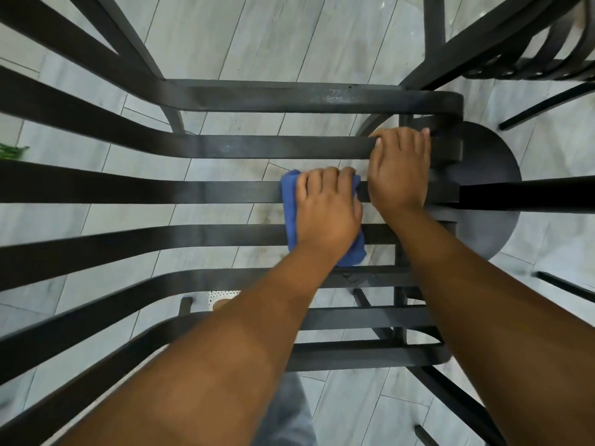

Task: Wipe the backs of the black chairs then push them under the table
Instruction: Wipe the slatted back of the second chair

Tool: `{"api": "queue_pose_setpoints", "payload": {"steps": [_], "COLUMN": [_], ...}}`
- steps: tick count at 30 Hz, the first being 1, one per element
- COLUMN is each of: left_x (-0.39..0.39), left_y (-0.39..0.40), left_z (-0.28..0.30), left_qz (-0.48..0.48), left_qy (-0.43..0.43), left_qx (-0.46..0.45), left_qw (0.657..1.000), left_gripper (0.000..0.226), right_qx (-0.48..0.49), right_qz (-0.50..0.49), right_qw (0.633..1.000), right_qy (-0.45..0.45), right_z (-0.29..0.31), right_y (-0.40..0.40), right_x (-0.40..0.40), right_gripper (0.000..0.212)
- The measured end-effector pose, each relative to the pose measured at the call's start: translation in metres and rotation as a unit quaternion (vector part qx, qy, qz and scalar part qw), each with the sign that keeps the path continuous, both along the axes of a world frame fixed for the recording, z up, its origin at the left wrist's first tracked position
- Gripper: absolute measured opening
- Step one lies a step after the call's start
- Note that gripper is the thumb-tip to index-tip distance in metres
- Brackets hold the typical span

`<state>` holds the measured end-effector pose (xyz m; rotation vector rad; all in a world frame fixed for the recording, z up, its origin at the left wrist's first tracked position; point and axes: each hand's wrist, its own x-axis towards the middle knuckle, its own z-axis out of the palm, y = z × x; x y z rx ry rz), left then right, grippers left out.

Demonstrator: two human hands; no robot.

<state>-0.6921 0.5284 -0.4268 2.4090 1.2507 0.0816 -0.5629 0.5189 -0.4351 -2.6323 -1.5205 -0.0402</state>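
2 forearms: bare, reaching forward from the bottom edge over the slatted chair back.
Trousers: grey cloth (286, 413) shows between the forearms at the bottom edge.
Foot: part of a pale dotted slipper (222, 297) shows through the slats, on the floor.
Left hand (328, 214): palm down on a blue cloth (291, 204), fingers (317, 180) curled over its far edge, pressing it flat against 2 of the slats.
Blue cloth: folded, lying across the middle slats of the chair back, mostly covered by the hand.
Right hand (399, 169): just beside the left, touching it at the thumb side; fingers (404, 133) hooked and closed over 1 slat near the right end of the back.
Black chair (193, 146): seen from above, its curved black slats run left to right and join a post at the right.
Round base (483, 194): a dark disc on the floor, beyond the right hand.
Second chair (531, 59): black, slatted, at the top right corner.
Floor (289, 37): pale grey planks, visible between all the slats.
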Motion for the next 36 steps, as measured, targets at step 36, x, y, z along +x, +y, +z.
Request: {"api": "queue_pose_setpoints", "payload": {"steps": [36], "left_x": [-0.119], "left_y": [0.045], "left_z": [-0.011], "left_qz": [-0.024], "left_qy": [-0.007], "left_qx": [0.022], "left_qw": [0.999], "left_gripper": [0.053], "right_qx": [-0.038], "right_qz": [0.014], "right_qw": [0.999], "right_qy": [0.001], "right_z": [0.004], "right_y": [-0.002], "right_x": [0.003], "right_gripper": [0.033]}}
